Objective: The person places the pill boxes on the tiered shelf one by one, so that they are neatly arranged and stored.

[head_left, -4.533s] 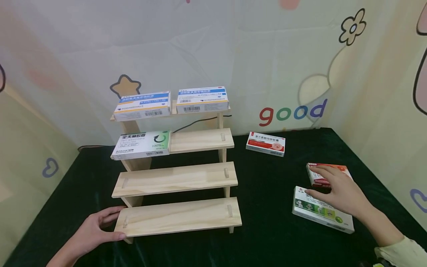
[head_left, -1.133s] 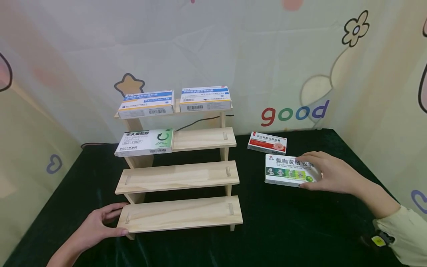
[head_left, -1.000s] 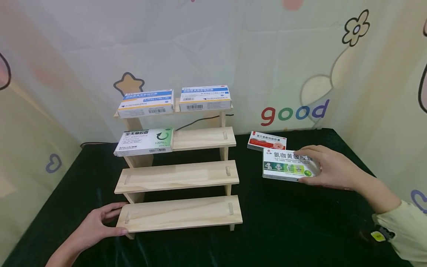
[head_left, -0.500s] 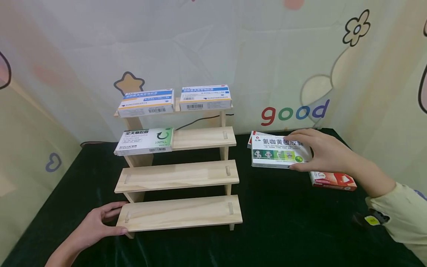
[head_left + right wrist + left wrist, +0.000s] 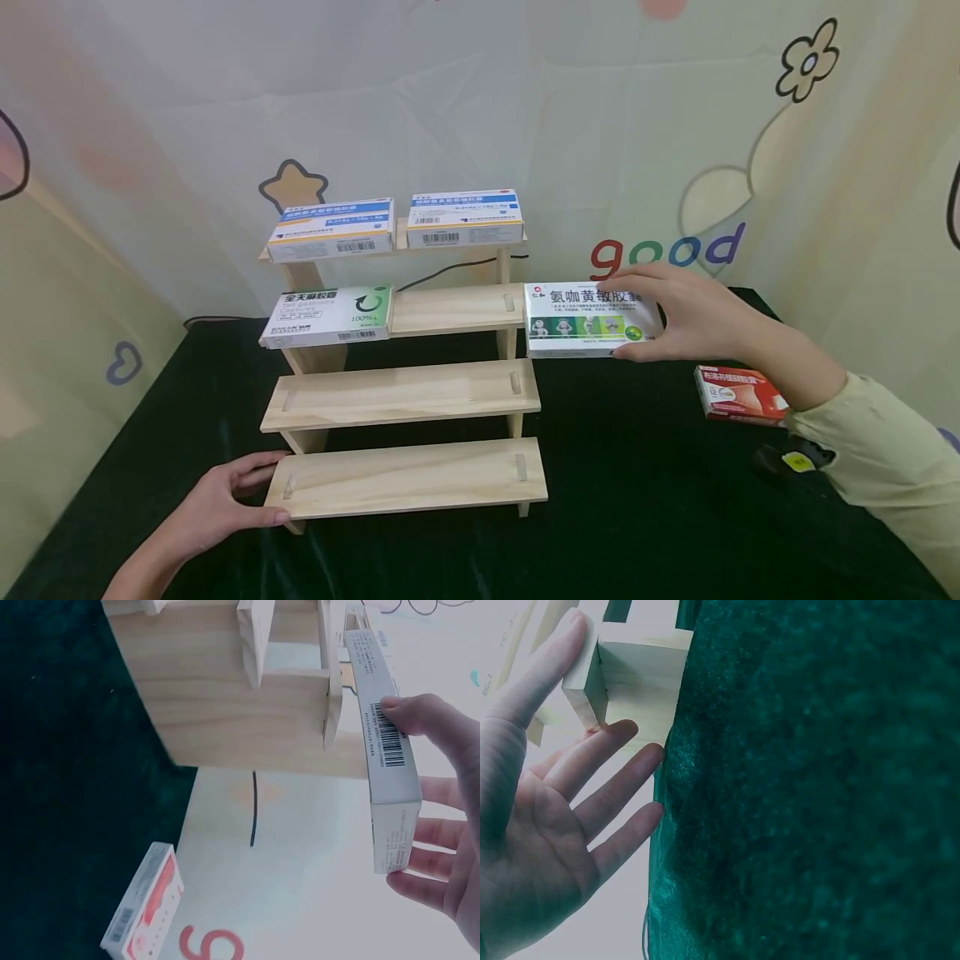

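My right hand (image 5: 697, 321) pinches a white-and-green medicine box (image 5: 577, 321) by its right end, thumb below and fingers above. In the head view the box overlaps the right end of the second shelf from the top. The right wrist view shows the thumb on the barcode side of the box (image 5: 382, 742). My left hand (image 5: 213, 512) grips the left end of the bottom shelf on the wooden tiered stand (image 5: 405, 479). Its thumb lies on the board and the index finger touches from the other side, with the remaining fingers extended (image 5: 562, 817).
Two blue-and-white boxes, left (image 5: 330, 229) and right (image 5: 465, 218), lie on the top shelf. A white-green box (image 5: 326, 317) occupies the second shelf's left half. An orange-red box (image 5: 738, 393) lies on the dark green cloth. A red-white box (image 5: 146, 904) is hidden in the head view.
My right hand picked up the white-and-green medicine box from the right of the cloth and carried it left and up to the stand. The left hand has stayed at the stand.
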A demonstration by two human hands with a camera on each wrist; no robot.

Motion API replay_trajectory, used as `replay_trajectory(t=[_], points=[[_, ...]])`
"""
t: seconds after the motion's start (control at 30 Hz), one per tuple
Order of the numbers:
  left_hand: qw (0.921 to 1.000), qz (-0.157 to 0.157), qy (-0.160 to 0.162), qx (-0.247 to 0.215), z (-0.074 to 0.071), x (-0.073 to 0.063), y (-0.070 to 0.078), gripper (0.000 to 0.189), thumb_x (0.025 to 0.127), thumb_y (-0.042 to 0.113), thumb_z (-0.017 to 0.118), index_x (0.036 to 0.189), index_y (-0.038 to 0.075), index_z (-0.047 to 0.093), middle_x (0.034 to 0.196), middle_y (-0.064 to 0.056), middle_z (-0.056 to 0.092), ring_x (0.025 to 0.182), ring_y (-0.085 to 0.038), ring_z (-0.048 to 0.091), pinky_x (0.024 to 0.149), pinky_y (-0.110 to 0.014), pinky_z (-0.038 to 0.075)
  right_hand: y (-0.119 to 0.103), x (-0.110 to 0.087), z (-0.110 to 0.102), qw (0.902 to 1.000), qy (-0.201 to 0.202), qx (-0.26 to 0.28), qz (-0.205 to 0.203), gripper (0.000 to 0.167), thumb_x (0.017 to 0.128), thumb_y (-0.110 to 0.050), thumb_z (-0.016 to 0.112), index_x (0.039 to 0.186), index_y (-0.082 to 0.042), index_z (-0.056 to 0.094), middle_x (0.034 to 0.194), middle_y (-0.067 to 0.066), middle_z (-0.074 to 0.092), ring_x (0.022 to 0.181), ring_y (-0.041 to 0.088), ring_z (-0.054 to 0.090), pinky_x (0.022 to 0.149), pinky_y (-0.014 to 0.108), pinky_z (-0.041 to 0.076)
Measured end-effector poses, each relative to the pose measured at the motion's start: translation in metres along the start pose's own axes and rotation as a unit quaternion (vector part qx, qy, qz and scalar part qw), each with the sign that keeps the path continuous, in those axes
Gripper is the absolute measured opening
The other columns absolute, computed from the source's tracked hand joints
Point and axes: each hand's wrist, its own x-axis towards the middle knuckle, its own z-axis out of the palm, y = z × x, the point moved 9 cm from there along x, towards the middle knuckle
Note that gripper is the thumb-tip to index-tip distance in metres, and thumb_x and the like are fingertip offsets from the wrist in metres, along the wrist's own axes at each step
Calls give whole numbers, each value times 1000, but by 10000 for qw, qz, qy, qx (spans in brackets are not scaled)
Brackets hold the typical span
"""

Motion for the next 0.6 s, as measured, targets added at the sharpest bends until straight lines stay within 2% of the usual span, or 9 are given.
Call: replay_trajectory(t=[0.33, 0.6], points=[[10000, 19, -8, 17, 0, 1, 1, 69, 79, 20, 70, 132, -8, 36, 130, -30, 43, 116, -42, 46, 84, -45, 46, -24, 24, 2, 9994, -9, 37, -336, 66, 71, -43, 72, 126, -12, 52, 127, 14, 49, 102, 28, 49, 77, 41, 47], [10000, 2, -31, 49, 0, 1, -1, 69, 80, 20, 69, 132, -9, 35, 130, -30, 42, 117, -43, 45, 85, -46, 45, -50, 49, 8, 9977, 74, 418, -532, 66, 69, -39, 75, 124, -11, 54, 125, 11, 51, 105, 24, 48, 84, 41, 46]])
